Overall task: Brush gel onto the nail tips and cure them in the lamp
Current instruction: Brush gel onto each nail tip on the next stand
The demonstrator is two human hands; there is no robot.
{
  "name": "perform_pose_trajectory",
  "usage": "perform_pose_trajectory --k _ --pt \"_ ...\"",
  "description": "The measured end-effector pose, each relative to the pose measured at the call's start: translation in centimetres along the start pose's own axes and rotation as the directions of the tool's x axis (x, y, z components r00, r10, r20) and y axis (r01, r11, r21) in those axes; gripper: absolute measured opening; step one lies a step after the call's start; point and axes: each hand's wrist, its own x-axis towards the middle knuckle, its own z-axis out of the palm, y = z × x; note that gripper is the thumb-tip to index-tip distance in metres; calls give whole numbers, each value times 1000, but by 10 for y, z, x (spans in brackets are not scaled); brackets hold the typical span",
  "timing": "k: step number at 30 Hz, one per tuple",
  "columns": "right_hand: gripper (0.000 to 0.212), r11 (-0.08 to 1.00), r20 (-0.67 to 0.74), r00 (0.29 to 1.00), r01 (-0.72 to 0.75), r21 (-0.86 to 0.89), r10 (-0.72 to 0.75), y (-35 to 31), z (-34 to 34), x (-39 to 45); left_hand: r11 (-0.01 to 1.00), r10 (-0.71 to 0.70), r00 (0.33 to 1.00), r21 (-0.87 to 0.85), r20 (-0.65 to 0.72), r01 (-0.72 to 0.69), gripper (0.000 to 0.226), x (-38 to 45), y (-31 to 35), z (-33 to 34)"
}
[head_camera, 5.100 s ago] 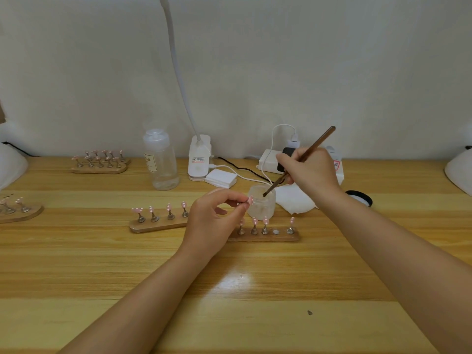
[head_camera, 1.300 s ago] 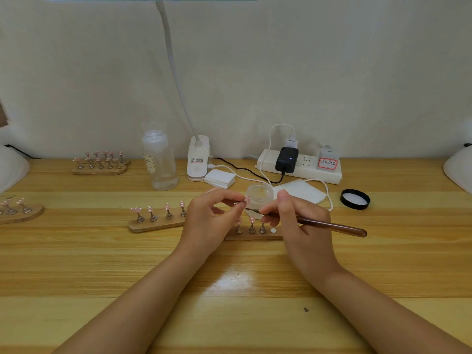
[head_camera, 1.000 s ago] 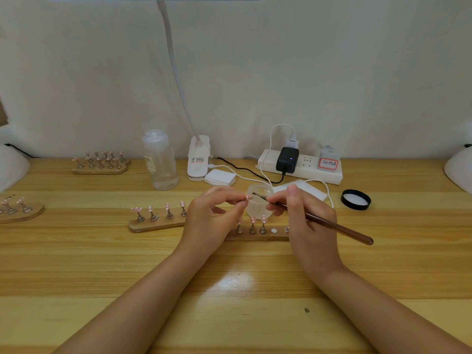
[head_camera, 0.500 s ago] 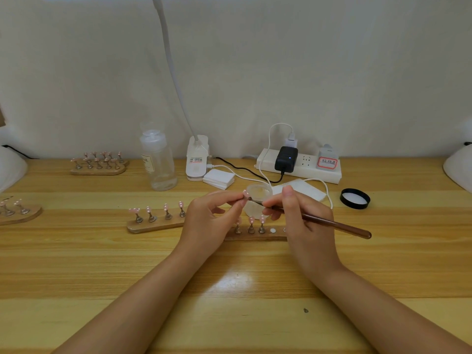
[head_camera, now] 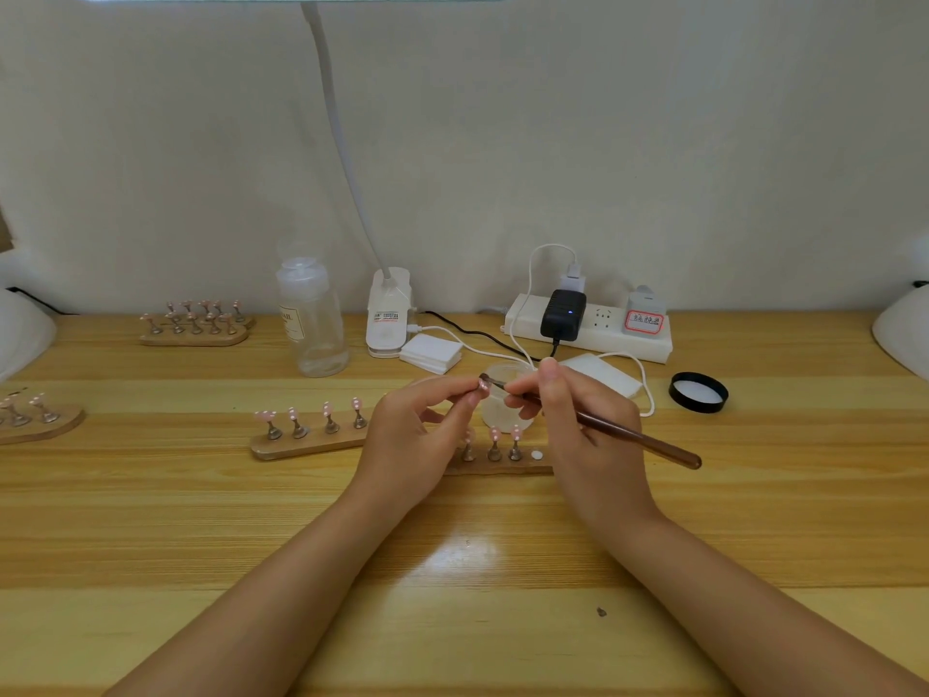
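Observation:
My left hand (head_camera: 412, 440) pinches a small stand carrying a pink nail tip (head_camera: 483, 383), raised above the table. My right hand (head_camera: 583, 425) grips a brown brush (head_camera: 638, 437) like a pen, its bristle end touching that nail tip. Just behind the hands stands an open frosted gel jar (head_camera: 505, 412). A wooden holder (head_camera: 497, 462) under my hands carries three pink tips and shows one bare white slot. A second wooden holder (head_camera: 306, 442) with several pink tips lies to its left.
At the back stand a clear bottle (head_camera: 311, 324), a white clip lamp base (head_camera: 388, 311) with pads (head_camera: 431, 352) beside it, and a power strip (head_camera: 588, 327). The black jar lid (head_camera: 699, 392) lies right. More tip holders (head_camera: 196, 324) (head_camera: 35, 420) sit left. White domed objects (head_camera: 905, 334) flank both edges.
My right hand left the jar with the brush, swung it flat, and brought the bristles onto the nail tip that my left hand keeps raised.

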Motion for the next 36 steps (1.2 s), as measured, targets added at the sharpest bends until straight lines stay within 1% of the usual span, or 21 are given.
perform_pose_trajectory --k 6,10,13,15,19,27,30,33,36 --pt "36 999 17 1000 16 47 -16 -1 -4 -4 1000 6 1000 0 -15 -6 35 0 -1 0" --pt "42 998 -18 999 32 60 -31 -2 -6 -4 1000 11 1000 1 -19 -11 34 0 -1 0" --pt "33 999 -36 998 48 3 -48 -2 -6 -1 1000 19 1000 6 -18 -19 34 0 -1 0" --pt "28 998 -16 998 52 -40 -53 -2 -4 1 999 30 1000 10 -9 -30 32 0 -1 0" --pt "25 994 35 998 63 -86 -60 0 -1 3 999 32 999 17 3 -32 29 0 -4 1" --pt "37 998 23 998 57 -13 -57 3 -5 -1 999 0 1000 34 -29 1 27 0 -5 1" --pt "43 997 -11 997 79 -6 -79 3 -7 0 999 -4 999 41 -34 5 28 0 -5 1" --pt "36 992 -17 993 114 -53 -115 2 -6 4 999 4 1000 45 -29 -2 27 1 -5 1" --pt "28 991 8 994 107 -80 -107 2 -3 7 998 21 1000 54 -21 -19 28 1 -4 1"
